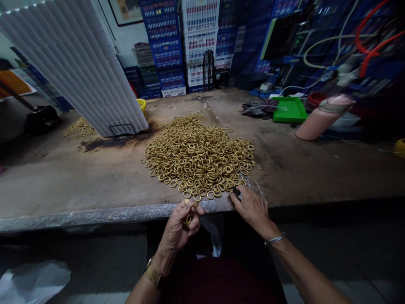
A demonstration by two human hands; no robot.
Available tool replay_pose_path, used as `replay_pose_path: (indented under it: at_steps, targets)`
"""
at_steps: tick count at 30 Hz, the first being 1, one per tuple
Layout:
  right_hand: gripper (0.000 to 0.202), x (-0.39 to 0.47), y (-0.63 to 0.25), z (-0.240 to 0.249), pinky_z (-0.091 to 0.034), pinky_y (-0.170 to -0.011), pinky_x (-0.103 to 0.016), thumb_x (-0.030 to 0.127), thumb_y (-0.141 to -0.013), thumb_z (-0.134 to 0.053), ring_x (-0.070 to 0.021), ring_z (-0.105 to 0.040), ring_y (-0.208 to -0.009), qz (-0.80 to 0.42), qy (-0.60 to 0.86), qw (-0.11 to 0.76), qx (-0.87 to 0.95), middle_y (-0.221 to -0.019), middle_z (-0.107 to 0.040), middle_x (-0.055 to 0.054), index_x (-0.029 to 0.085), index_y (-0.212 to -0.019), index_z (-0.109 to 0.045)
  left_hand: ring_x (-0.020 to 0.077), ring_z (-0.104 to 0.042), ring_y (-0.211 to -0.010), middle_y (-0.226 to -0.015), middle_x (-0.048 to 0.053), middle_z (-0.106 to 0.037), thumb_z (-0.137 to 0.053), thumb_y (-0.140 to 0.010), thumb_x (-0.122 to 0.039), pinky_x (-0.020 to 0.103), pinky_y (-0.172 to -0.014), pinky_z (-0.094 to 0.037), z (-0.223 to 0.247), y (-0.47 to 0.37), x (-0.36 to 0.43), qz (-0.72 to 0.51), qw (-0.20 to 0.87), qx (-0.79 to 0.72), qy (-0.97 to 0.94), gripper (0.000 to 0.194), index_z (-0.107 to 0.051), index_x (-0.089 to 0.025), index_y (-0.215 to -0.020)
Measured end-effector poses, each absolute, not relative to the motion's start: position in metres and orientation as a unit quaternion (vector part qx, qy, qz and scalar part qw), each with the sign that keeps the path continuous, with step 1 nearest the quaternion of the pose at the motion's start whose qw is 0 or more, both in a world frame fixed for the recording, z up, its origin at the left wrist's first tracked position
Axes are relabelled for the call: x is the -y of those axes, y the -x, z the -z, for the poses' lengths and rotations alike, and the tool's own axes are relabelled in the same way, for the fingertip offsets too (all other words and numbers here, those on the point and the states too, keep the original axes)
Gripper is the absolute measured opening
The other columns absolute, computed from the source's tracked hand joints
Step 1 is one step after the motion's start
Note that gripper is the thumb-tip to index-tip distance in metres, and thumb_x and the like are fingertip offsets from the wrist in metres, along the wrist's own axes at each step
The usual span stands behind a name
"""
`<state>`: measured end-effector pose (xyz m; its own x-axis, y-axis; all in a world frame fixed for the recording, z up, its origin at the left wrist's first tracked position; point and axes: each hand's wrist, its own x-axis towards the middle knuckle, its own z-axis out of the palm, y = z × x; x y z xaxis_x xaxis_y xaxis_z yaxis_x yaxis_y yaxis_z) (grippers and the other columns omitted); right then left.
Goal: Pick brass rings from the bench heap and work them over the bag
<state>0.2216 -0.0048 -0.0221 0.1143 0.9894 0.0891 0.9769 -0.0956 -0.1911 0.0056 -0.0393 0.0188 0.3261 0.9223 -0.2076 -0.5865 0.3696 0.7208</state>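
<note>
A wide pile of brass-coloured rings [199, 152] lies on the worn wooden table [120, 177]. At the table's front edge my left hand [183, 223] is closed around a few of the same rings, one of them pinched at its fingertips. My right hand [251, 207] rests at the pile's front right corner, its fingers curled round a small black object [236, 191] beside the nearest rings. What the black object is cannot be made out.
A tall corrugated white panel [79, 63] leans at the back left, near a smaller group of rings [80, 127]. Toward the right stand a green tray [289, 109] and a pink bottle [322, 118]. Stacked crates [199, 42] line the back.
</note>
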Motion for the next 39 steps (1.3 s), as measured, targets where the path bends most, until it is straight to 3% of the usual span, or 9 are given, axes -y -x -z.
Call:
replay_pose_path:
  at_steps: [7, 11, 14, 16, 19, 24, 30, 32, 39]
  targets:
    - [0.021, 0.002, -0.222, 0.018, -0.033, -0.058, -0.027, 0.038, -0.081, -0.046, -0.0198, -0.058, -0.076, -0.055, 0.741, 0.106, 0.661, -0.09, -0.061, -0.006, 0.02, -0.093, -0.049, 0.0029, -0.035, -0.039, -0.078, 0.005, -0.061, -0.058, -0.073, -0.036, 0.016, -0.035, -0.022, 0.027, 0.003, 0.054, -0.39, 0.761, -0.402, -0.327, 0.023, -0.051, -0.014, -0.07]
    - [0.02, 0.004, -0.223, 0.019, -0.032, -0.056, -0.026, 0.034, -0.081, -0.047, -0.0189, -0.059, -0.072, -0.058, 0.734, 0.131, 0.664, -0.084, -0.063, -0.005, 0.02, -0.095, -0.049, 0.0082, -0.043, -0.045, -0.055, -0.001, -0.053, -0.062, -0.068, -0.037, 0.018, -0.044, -0.032, 0.087, 0.005, 0.07, -0.288, 0.684, -0.517, -0.427, 0.024, -0.058, -0.013, -0.068]
    - [0.018, 0.007, -0.224, 0.022, -0.032, -0.057, -0.025, 0.029, -0.08, -0.047, -0.0176, -0.058, -0.066, -0.068, 0.723, 0.159, 0.669, -0.076, -0.064, -0.004, 0.021, -0.096, -0.052, 0.0167, -0.054, -0.063, -0.063, 0.002, -0.057, -0.071, -0.055, -0.03, 0.024, -0.055, -0.039, 0.11, 0.002, 0.077, -0.3, 0.592, -0.578, -0.475, 0.022, -0.061, -0.015, -0.068]
    - [0.017, 0.008, -0.224, 0.023, -0.034, -0.058, -0.025, 0.028, -0.081, -0.046, -0.017, -0.058, -0.065, -0.085, 0.702, 0.199, 0.678, -0.074, -0.064, -0.004, 0.021, -0.094, -0.054, 0.0194, -0.056, -0.07, -0.068, 0.003, -0.059, -0.071, -0.055, -0.028, 0.026, -0.061, -0.041, 0.103, -0.004, 0.078, -0.305, 0.559, -0.589, -0.498, 0.02, -0.062, -0.016, -0.069]
    - [0.02, 0.007, -0.218, 0.023, -0.037, -0.06, -0.024, 0.031, -0.084, -0.041, -0.0145, -0.056, -0.063, -0.15, 0.661, 0.285, 0.678, -0.071, -0.062, -0.003, 0.02, -0.086, -0.056, 0.0171, -0.055, -0.071, -0.071, 0.004, -0.06, -0.061, -0.069, -0.03, 0.025, -0.067, -0.041, 0.067, -0.015, 0.075, -0.303, 0.581, -0.513, -0.555, 0.014, -0.063, -0.016, -0.072]
    - [0.024, 0.006, -0.193, 0.013, -0.038, -0.059, -0.02, 0.034, -0.084, -0.04, -0.011, -0.052, -0.06, -0.283, 0.581, 0.368, 0.669, -0.066, -0.058, 0.0, 0.018, -0.076, -0.055, 0.0091, -0.045, -0.045, -0.06, -0.002, -0.051, -0.05, -0.077, -0.043, 0.017, -0.039, -0.035, 0.013, -0.034, 0.06, -0.372, 0.629, -0.508, -0.456, 0.029, -0.055, -0.017, -0.087]
    - [0.018, 0.011, -0.167, -0.001, -0.039, -0.063, -0.021, 0.029, -0.083, -0.041, -0.0111, -0.051, -0.064, -0.325, 0.495, 0.377, 0.712, -0.07, -0.057, -0.001, 0.019, -0.077, -0.054, 0.0058, -0.036, -0.041, -0.053, -0.005, -0.044, -0.051, -0.076, -0.047, 0.016, -0.039, -0.031, 0.003, -0.039, 0.04, -0.447, 0.619, -0.496, -0.413, 0.03, -0.052, -0.017, -0.073]
    - [0.018, 0.011, -0.162, -0.003, -0.038, -0.062, -0.021, 0.03, -0.083, -0.041, -0.0111, -0.05, -0.063, -0.33, 0.499, 0.367, 0.713, -0.068, -0.055, 0.0, 0.019, -0.075, -0.053, 0.0059, -0.036, -0.042, -0.051, -0.005, -0.043, -0.052, -0.077, -0.043, 0.017, -0.042, -0.032, 0.004, -0.038, 0.037, -0.468, 0.597, -0.498, -0.42, 0.028, -0.052, -0.017, -0.069]
    - [0.021, 0.006, -0.155, 0.003, -0.036, -0.057, -0.02, 0.033, -0.08, -0.045, -0.0096, -0.045, -0.059, -0.431, 0.519, 0.364, 0.643, -0.061, -0.048, 0.003, 0.017, -0.068, -0.052, 0.0153, -0.054, -0.071, -0.073, 0.002, -0.062, -0.054, -0.077, -0.028, 0.027, -0.072, -0.041, 0.013, -0.029, 0.034, -0.514, 0.42, -0.507, -0.55, 0.013, -0.062, -0.018, -0.078]
